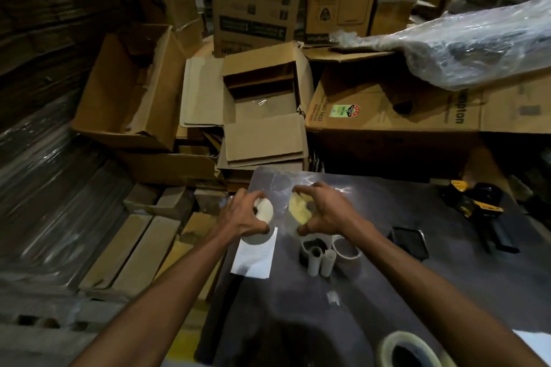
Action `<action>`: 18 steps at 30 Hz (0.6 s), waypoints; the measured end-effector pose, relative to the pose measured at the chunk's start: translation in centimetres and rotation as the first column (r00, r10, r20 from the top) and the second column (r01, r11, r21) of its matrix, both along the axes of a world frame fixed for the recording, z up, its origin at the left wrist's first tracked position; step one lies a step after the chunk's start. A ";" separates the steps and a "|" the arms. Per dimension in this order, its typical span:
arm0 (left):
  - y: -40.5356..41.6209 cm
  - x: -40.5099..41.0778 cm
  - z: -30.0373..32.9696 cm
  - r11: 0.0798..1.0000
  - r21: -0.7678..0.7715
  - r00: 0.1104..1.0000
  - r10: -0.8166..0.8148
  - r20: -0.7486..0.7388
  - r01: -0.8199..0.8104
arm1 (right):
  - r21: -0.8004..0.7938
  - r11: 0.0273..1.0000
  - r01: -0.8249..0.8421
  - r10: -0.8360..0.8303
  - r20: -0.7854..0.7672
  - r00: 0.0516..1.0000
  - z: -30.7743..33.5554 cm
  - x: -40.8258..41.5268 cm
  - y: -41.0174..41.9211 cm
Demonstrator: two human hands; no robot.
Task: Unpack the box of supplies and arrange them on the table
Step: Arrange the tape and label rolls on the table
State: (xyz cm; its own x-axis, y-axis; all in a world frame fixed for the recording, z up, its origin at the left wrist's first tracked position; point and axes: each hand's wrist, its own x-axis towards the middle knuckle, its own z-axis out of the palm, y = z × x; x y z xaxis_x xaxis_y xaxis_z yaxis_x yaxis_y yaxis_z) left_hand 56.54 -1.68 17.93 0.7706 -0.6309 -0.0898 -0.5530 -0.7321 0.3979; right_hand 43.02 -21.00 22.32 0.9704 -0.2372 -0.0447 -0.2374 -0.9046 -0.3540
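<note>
Over the far left corner of the dark table (372,292), my left hand (243,214) grips a white tape roll (265,210). My right hand (323,210) grips a yellowish tape roll (299,208) beside it. Both rolls are held a little above the tabletop, close together. An open cardboard box (262,104) with its flaps spread stands just beyond the table; its inside looks nearly bare. On the table under my wrists lie a white paper sheet (255,256) and a cluster of grey cardboard cores and tubes (325,253).
A yellow-black tape dispenser (477,208) and a black tray (410,240) lie on the table's right. A clear tape roll (408,348) sits at the near edge. Stacked cartons (387,104), an empty box (128,89) and a plastic-wrapped bundle (483,42) crowd the space behind.
</note>
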 end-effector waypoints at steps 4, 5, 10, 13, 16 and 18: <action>-2.7 3.9 -0.4 1.000 0.008 0.999 0.014 -0.037 -0.014 | 0.008 0.998 0.070 -0.070 -0.027 0.997 -0.9 3.9 -3.4; -3.4 5.0 -0.7 1.000 0.006 0.999 0.012 -0.045 -0.012 | 0.017 0.995 0.094 -0.094 -0.038 0.995 -1.2 4.8 -4.2; -7.0 10.3 -2.8 1.000 0.002 0.997 0.005 -0.074 -0.005 | 0.032 0.978 0.208 -0.205 -0.087 0.975 -3.7 9.9 -6.9; -8.9 13.1 -4.2 1.000 0.010 0.996 0.019 -0.084 -0.018 | 0.028 0.969 0.246 -0.240 -0.130 0.962 -5.6 13.1 -7.9; -10.8 15.3 -5.0 0.999 0.010 0.992 0.037 -0.119 -0.036 | 0.006 0.965 0.264 -0.259 -0.168 0.951 -7.2 15.8 -8.6; -12.1 16.6 -5.5 0.999 0.016 0.991 0.043 -0.127 -0.042 | -0.008 0.963 0.268 -0.265 -0.190 0.945 -8.3 17.4 -9.0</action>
State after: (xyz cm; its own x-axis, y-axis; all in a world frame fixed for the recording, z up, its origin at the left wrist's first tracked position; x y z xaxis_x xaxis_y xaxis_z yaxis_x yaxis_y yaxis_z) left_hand 73.09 -13.77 12.45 0.7785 -0.5960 -0.1969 -0.4668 -0.7594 0.4532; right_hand 60.39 -30.02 14.04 0.8456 -0.4835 -0.2264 -0.5325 -0.7934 -0.2948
